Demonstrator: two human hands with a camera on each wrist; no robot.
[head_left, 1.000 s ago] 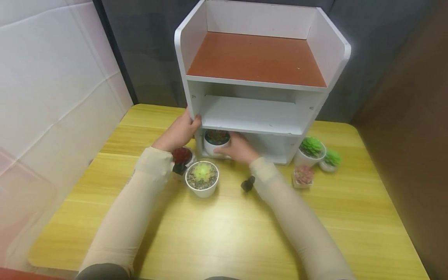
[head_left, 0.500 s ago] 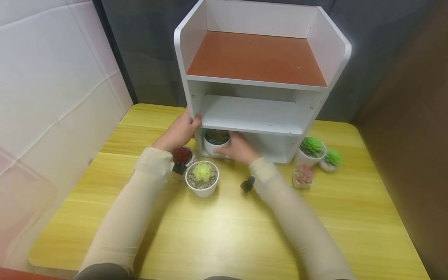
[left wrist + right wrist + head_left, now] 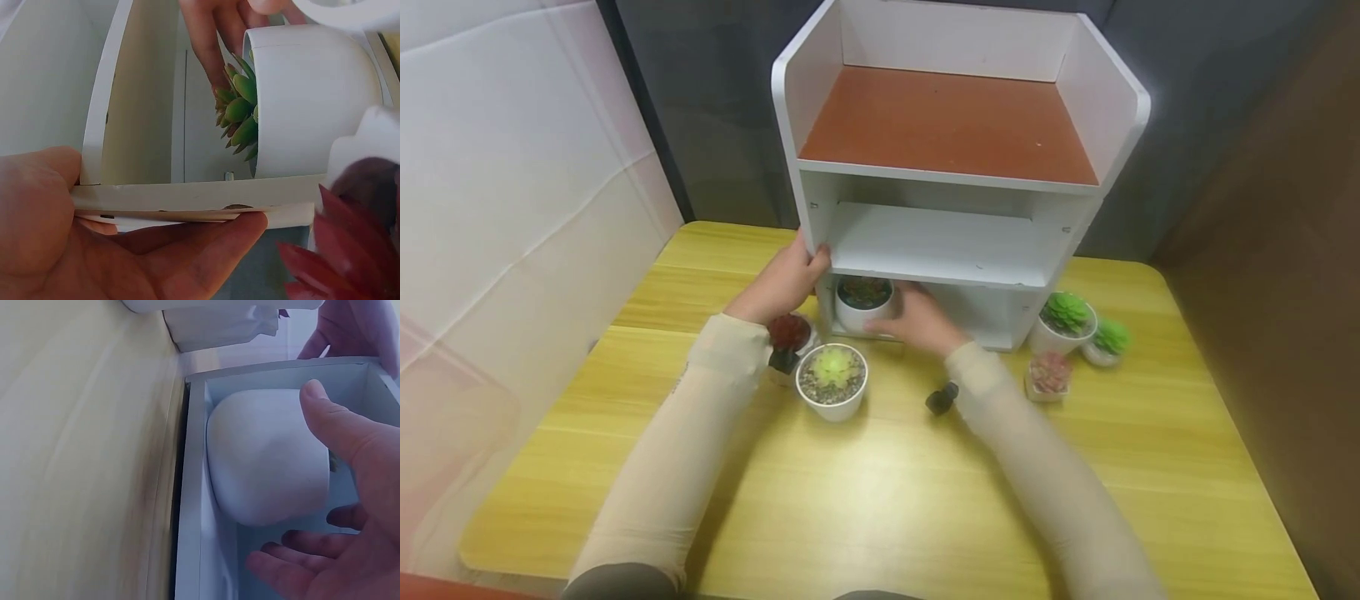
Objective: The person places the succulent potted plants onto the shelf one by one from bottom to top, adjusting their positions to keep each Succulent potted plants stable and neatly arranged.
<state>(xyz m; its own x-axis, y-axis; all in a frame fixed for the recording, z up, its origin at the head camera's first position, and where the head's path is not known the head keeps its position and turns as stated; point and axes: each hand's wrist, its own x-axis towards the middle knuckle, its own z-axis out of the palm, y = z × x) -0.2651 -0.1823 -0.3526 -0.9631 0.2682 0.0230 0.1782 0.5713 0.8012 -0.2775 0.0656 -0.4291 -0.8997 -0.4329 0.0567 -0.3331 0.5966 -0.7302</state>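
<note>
- The white-potted green succulent (image 3: 859, 312) stands upright in the bottom compartment of the white shelf unit (image 3: 951, 125), at its left end, beside the left side panel.
- The right hand (image 3: 922, 322) reaches into that compartment – thumb and fingers spread apart around the pot's right side, the thumb near its wall; whether any fingertip touches is hard to tell from the right wrist view.
- The left hand (image 3: 782, 282) is clamped on the unit's left side panel, thumb at the front edge, fingers along the outer face.
- 2 more plants stand by the unit's front left corner: a dark red succulent (image 3: 789, 332), partly hidden by the left wrist, and a yellow-green succulent (image 3: 833, 377) in a round white pot.
- 3 others sit to the right of the unit – a bright green succulent (image 3: 1065, 317) in a white pot, a smaller green plant (image 3: 1108, 342) and a pink succulent (image 3: 1049, 375).
- The unit and these plants rest on a yellow wood-grain tabletop (image 3: 865, 500).
- Beige sleeves (image 3: 688, 458) cover both forearms.
</note>
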